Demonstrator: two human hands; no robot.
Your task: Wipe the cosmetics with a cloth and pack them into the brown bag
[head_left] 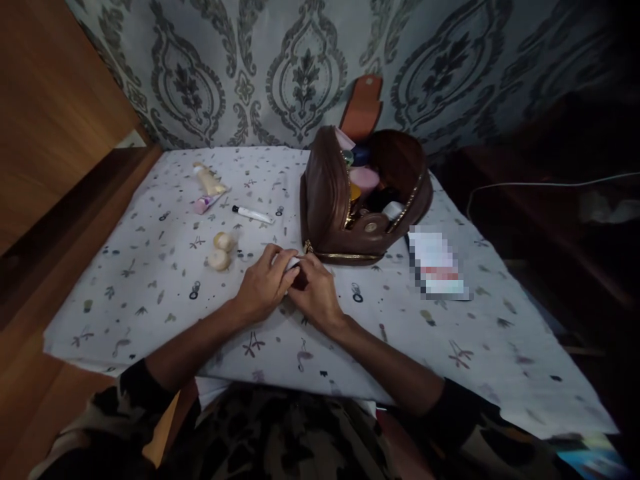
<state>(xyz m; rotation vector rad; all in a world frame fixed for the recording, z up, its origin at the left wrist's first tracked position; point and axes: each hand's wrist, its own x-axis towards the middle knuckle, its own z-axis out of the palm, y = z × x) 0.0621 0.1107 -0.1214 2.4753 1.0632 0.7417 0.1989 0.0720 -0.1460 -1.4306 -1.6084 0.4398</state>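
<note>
Both hands meet in front of a brown leather bag, with a small whitish object (pixel 293 264) between them, mostly hidden by the fingers. My left hand (pixel 264 280) is closed round its left side. From the right, my right hand (pixel 318 291) is closed on it too, fingertips pressed close to the left ones. Just behind them the bag (pixel 325 193) stands unzipped and wide open, several jars and bottles showing inside, among them a pink lid (pixel 365 179). What the small object is, I cannot make out.
On the patterned cloth (pixel 200 347) lie a cream tube (pixel 207 180), a purple-capped tube (pixel 203 203), a black-tipped white tube (pixel 253 215) and two round cream-coloured items (pixel 220 259). A blurred-out flat item (pixel 437 261) lies right of the bag. A wooden panel (pixel 60 100) rises at left.
</note>
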